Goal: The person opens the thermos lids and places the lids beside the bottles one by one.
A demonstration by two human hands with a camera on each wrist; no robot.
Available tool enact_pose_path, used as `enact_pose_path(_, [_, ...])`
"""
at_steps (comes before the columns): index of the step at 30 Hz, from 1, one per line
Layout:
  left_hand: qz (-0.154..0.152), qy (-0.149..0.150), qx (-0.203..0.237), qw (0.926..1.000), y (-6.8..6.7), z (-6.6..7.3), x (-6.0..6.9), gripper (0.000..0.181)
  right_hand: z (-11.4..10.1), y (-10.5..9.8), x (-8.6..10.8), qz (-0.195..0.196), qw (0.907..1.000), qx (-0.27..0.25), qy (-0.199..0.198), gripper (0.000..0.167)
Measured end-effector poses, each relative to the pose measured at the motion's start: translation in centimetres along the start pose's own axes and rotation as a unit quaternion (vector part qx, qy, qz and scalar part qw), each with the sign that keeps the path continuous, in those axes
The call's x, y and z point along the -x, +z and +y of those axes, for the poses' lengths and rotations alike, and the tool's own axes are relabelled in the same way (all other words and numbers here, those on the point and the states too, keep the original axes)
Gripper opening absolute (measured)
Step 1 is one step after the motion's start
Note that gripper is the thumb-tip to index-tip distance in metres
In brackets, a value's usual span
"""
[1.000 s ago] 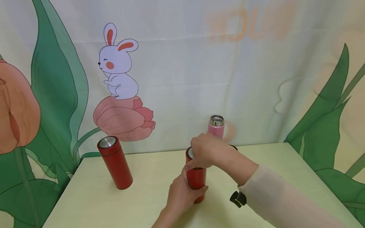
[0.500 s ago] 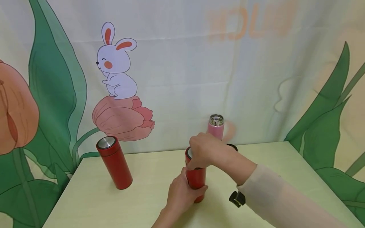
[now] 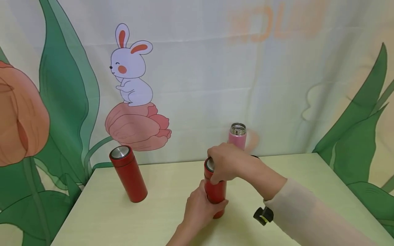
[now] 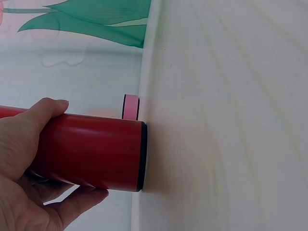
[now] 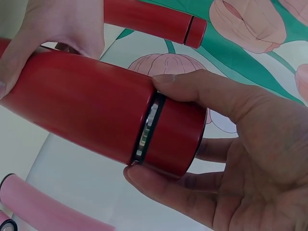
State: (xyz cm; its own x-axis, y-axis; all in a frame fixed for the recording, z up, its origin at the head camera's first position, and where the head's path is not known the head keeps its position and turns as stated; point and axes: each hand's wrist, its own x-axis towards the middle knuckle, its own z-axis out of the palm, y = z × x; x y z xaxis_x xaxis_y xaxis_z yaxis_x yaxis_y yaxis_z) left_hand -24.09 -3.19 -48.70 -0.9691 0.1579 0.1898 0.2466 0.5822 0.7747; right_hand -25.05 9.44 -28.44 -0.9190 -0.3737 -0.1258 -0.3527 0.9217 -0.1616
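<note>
A red thermos (image 3: 215, 192) stands upright on the table in front of me. My left hand (image 3: 200, 208) grips its lower body, thumb and fingers wrapped round it. From above, my right hand (image 3: 226, 162) holds the red lid (image 5: 175, 137) between thumb and fingers. In the right wrist view a silver and black band shows in a narrow gap between lid and body. Behind my right hand stands a pink flask (image 3: 237, 137) with its steel mouth uncovered. The left wrist view has a short pink piece (image 4: 131, 107) on the table beyond the thermos base.
A second red thermos (image 3: 129, 174), lid on, stands at the left of the pale table (image 3: 101, 222). A printed curtain (image 3: 197, 85) hangs behind the table's back edge. A small black device (image 3: 263, 215) sits under my right sleeve.
The whole head view has shifted slightly, so the scene sits a little further right. Both hands keep hold of the red thermos and its lid; any turn of the lid is too small to tell.
</note>
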Motion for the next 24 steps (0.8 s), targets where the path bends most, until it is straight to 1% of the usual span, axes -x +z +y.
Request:
enact_pose_path(6, [-0.005, 0.0, 0.001, 1.0, -0.1, 0.03, -0.12, 0.065, 0.2, -0.08, 0.05, -0.006, 0.9998, -0.013, -0.013, 0.041])
enact_pose_path(15, [-0.004, 0.003, 0.003, 1.0, -0.06, -0.03, -0.19, 0.064, 0.46, -0.27, 0.11, -0.01, 0.999, -0.012, -0.043, 0.043])
enact_pose_path(24, [-0.003, -0.002, 0.003, 1.0, -0.12, 0.03, -0.12, 0.063, 0.51, -0.32, 0.13, -0.016, 0.9982, -0.016, -0.056, 0.046])
